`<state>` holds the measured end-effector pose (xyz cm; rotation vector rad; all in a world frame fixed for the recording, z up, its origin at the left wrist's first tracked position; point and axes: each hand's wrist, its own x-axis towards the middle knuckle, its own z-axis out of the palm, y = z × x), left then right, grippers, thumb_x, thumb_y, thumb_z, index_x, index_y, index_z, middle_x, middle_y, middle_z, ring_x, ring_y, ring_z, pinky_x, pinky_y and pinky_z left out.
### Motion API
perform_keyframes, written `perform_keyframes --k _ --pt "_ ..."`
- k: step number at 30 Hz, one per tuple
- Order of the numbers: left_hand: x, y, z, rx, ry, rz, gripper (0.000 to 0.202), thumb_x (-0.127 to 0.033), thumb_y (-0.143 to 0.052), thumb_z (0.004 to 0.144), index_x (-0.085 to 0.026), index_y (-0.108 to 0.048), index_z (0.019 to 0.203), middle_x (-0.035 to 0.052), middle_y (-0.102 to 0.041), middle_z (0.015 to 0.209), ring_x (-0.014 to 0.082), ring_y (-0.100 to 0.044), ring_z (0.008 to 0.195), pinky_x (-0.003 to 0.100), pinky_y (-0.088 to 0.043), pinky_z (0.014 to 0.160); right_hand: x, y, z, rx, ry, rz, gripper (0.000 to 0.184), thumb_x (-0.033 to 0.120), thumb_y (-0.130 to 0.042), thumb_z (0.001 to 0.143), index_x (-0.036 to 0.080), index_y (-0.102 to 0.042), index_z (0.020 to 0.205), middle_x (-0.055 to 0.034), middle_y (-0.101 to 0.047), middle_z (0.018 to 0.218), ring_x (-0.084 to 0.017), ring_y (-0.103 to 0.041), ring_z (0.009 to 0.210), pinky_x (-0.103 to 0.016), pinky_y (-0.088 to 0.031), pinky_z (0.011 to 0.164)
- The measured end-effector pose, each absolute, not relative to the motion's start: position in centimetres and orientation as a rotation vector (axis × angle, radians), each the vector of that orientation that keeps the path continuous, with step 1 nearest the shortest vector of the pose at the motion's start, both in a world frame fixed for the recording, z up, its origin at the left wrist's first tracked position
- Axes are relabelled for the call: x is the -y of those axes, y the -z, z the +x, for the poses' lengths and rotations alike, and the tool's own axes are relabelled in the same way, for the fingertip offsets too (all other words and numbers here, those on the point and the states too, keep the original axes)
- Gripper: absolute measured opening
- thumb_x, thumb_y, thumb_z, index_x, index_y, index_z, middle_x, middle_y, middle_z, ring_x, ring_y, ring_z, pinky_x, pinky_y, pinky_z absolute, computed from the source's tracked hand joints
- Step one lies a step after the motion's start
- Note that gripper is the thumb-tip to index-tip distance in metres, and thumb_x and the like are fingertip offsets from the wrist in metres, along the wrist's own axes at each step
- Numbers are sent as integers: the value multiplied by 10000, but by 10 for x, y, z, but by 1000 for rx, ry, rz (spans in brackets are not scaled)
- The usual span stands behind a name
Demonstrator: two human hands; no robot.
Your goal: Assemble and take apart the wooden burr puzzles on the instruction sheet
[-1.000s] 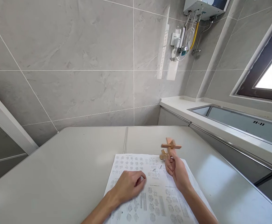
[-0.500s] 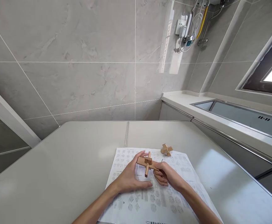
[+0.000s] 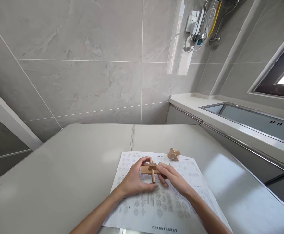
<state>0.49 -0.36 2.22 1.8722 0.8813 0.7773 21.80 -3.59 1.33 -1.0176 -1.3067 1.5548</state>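
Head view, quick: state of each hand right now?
Left hand: curved around the left side of the wooden cross; whether it grips cannot be told.
Right hand: closed, holding the wooden cross by its right end.

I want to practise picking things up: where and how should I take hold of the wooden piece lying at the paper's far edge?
Probably pinch the wooden piece by its short bar sticking out to the right, coming from above right. That bar juts from the middle, seemingly leaving opposite sides to close on.
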Motion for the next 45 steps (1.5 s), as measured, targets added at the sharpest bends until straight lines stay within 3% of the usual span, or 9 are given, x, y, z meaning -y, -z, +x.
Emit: perform_keyframes --k 4,6,11,25,34,41,45 --pt "1 -15 7 -970 -791 1922 769 -281 -938 658 -255 -549 1320 61 -666 1249 267 -644 1144 434 -524 1048 34 -9 215 1294 -1406 -1100 538 751 -690 883 237 -631 1033 73 -538 614 -115 -438 477 -258 -355 497" --pt "0 -13 7 -1004 -795 1939 760 -293 -938 657 -254 -548 1308 55 -661 1231 271 -637 1154 425 -523 1036 33 -6 214 1287 -1373 -1116 551 748 -686 886 240 -623 1088 68 -578 640 -112 -457 465 -256 -372 483" --pt "-2 -11 8 -1049 -768 1967 738 -275 -920 655 -248 -543 1289 46 -659 1219 267 -652 1119 396 -528 977 30 0 213 1308 -1373 -1119 580 783 -653 885 230 -602 1052 58 -617 630 -140 -553 454 -273 -445 468" --pt "-1 -14 5 -1059 -711 2005 694 -276 -903 653 -265 -551 1251 51 -644 1245 301 -625 1148 421 -522 954 26 21 212 1249 -1449 -1083 563 747 -694 889 222 -599 1069 49 -637 654 -143 -596 497 -279 -494 490" --pt "-2 -10 3 -1068 -689 2006 745 -343 -954 605 -251 -556 1228 55 -651 1214 311 -639 1110 425 -528 917 24 17 210 1184 -1448 -1066 587 746 -756 835 221 -622 1060 54 -618 635 -140 -571 504 -272 -478 483" --pt "1 -10 6 -1155 -747 1958 843 -414 -992 540 -252 -593 1265 71 -669 1228 322 -650 1108 436 -524 935 26 10 211 1113 -1483 -1017 516 688 -758 879 223 -657 1078 55 -592 650 -116 -510 495 -253 -430 481" --pt "2 -12 6 -1208 -719 1941 769 -445 -987 535 -254 -632 1190 60 -699 1173 309 -659 1029 421 -521 875 24 7 213 933 -1539 -929 511 642 -828 838 215 -668 1069 50 -567 676 -104 -468 517 -229 -376 463"
